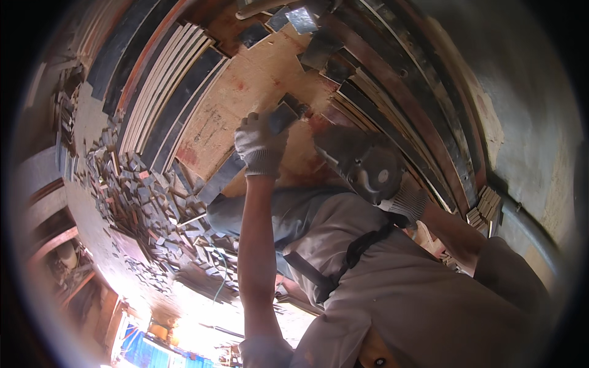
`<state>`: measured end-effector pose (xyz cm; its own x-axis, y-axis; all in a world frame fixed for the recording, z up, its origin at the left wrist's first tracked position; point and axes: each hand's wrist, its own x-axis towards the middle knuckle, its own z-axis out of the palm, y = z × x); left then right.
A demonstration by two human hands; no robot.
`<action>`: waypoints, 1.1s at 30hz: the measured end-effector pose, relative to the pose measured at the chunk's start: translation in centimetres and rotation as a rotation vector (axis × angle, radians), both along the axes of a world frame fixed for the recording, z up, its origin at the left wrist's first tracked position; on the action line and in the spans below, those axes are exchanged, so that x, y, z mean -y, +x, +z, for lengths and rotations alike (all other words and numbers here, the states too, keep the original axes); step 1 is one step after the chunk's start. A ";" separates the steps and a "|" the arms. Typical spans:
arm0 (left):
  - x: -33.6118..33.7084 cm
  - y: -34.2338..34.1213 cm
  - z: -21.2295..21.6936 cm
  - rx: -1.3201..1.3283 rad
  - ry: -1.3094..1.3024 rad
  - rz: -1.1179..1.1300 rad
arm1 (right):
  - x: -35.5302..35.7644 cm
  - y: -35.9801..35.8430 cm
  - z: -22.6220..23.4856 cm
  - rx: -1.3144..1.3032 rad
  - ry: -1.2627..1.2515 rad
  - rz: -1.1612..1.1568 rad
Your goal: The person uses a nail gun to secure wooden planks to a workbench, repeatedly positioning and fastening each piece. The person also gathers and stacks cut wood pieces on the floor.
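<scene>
We have the dark power tool (368, 170) as our landmark; it sits over the tan board (261, 80), in front of our body. Our gloved right hand (402, 207) grasps it at its near, right end, with part of the grip hidden by the tool's body. Up and to the left of the power tool, our gloved left hand (262, 144) has its fingers curled, grasping 1 small dark block (283, 118) at its thumb side. Just beyond that block, a 2nd dark piece (291, 100) lies on the board, which carries red stains.

To the left of the power tool, past our left hand, we see long stacked planks (169, 92) with pale edges and dark faces. To its right, more long strips (392, 119) run in layers toward the grey wall (521, 92), where a pipe (529, 226) slants along the base. Well beyond the tool, at the far end of the board, a shiny flat piece (301, 20) catches the light among dark ones.

Down and to the left of the tool, a heap of small offcuts (144, 196) covers the floor, and a thin green cord (222, 273) trails near its edge. Farther that way, blue sheeting (147, 352) shows in bright light.
</scene>
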<state>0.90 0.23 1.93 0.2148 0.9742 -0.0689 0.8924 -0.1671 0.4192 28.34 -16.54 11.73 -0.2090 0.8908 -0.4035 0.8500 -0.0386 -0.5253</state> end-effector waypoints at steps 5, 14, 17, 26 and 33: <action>0.1 -0.3 -0.2 0.055 0.030 0.002 | -1.5 0.0 -7.4 0.024 -0.067 0.077; 0.8 -0.6 -1.5 0.060 0.039 0.024 | -5.1 -1.1 -3.6 -0.313 -0.382 -0.210; 0.7 -0.6 -1.8 0.080 0.049 0.046 | -7.6 -1.5 -1.8 -0.270 -0.651 -0.113; 1.0 -0.8 -3.0 0.171 0.106 0.063 | -11.8 -4.9 0.6 -0.078 -0.683 0.189; 0.5 -1.4 -1.2 0.176 0.036 0.071 | -7.3 -0.8 -0.1 -0.224 -0.608 -0.150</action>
<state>-0.54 -0.28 0.75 0.1511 0.9885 -0.0011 0.8159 -0.1241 0.5647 27.53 -9.28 11.67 -0.2378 0.5438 -0.8048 0.6853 -0.4933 -0.5357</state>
